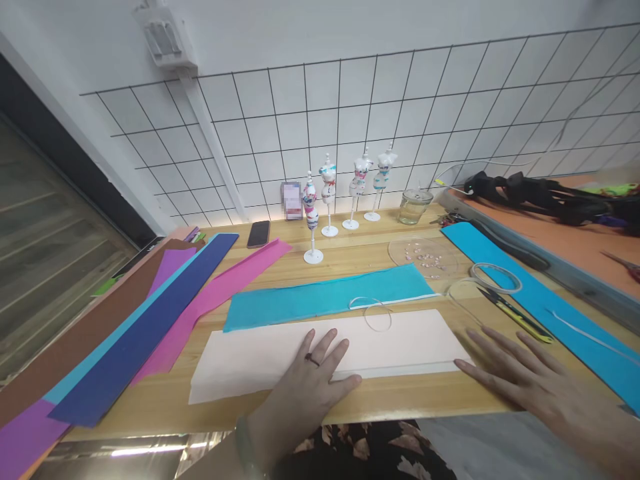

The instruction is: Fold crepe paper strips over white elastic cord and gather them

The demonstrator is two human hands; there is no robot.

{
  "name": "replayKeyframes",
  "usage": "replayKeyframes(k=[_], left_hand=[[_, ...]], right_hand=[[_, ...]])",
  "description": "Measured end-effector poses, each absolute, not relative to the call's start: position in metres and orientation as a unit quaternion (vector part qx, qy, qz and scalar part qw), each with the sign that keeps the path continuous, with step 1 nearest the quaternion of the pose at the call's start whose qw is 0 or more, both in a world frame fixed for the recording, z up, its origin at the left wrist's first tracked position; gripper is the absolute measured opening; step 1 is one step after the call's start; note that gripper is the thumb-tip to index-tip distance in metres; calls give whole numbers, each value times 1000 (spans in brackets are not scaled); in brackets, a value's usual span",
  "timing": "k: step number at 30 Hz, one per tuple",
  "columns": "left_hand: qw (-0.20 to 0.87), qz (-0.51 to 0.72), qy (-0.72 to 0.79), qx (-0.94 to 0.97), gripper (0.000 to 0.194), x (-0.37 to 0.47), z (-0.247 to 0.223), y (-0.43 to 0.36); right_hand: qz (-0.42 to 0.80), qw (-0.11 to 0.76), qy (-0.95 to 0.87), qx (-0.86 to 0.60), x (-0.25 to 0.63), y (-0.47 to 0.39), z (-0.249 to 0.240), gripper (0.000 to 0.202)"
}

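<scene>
A long white strip [400, 337], paper or cloth, lies flat near the table's front edge, with a narrow band along its lower side. My left hand [320, 370] rests on its middle, fingers spread, a dark ring on one finger. By the strip's right end lies my right hand [515, 367], fingers stretched out and the thumb touching the strip's corner. Just behind is a turquoise strip [325, 297] with a thin white tape [377, 315] curling off its lower edge. Yellow-handled thread snips [520, 317] lie beyond my right fingers, beside a tape roll [495, 278].
Pink [215, 293], navy [150, 327] and brown strips [100, 320] lie at left, a blue strip [550, 313] at right. Several small white mannequins [313, 230] stand at the back beside a glass jar [415, 207]. A phone [259, 234] and a clear dish [400, 257] lie nearby.
</scene>
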State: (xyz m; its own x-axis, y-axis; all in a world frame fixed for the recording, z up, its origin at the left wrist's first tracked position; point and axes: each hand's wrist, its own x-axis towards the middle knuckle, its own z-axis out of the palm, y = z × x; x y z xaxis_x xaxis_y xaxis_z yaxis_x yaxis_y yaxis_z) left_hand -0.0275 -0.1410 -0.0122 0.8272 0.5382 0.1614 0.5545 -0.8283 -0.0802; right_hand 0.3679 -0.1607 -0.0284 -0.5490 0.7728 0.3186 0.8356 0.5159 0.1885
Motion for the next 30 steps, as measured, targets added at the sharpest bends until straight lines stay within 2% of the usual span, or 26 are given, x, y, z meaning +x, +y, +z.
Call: replayKeyframes(k=[3,8,10,14,17,25,30], left_hand=[[58,-70,-285,-954,42,-29,-13,-141],[44,-68,-287,-955,42,-29,-10,-142],[41,-66,-288,-955,42,-28,-9,-142],[47,-65,-289,-954,41,-28,-9,-143],[57,-70,-289,-953,32,-27,-10,-143],[37,-76,-301,-950,39,-29,-7,-145],[40,-87,-308,-947,40,-29,-7,-146]], right_hand=[[-202,24,-890,-409,385,-163,-34,59],[-210,123,-860,-449,354,-170,-28,58],[-192,123,-866,-444,314,-175,-22,59],[-163,140,-909,-356,225,-186,-15,61],[-145,168,-925,-310,189,-189,-19,57],[-203,124,-909,-342,227,-190,-42,60],[-218,104,-891,-385,262,-197,-52,69]])
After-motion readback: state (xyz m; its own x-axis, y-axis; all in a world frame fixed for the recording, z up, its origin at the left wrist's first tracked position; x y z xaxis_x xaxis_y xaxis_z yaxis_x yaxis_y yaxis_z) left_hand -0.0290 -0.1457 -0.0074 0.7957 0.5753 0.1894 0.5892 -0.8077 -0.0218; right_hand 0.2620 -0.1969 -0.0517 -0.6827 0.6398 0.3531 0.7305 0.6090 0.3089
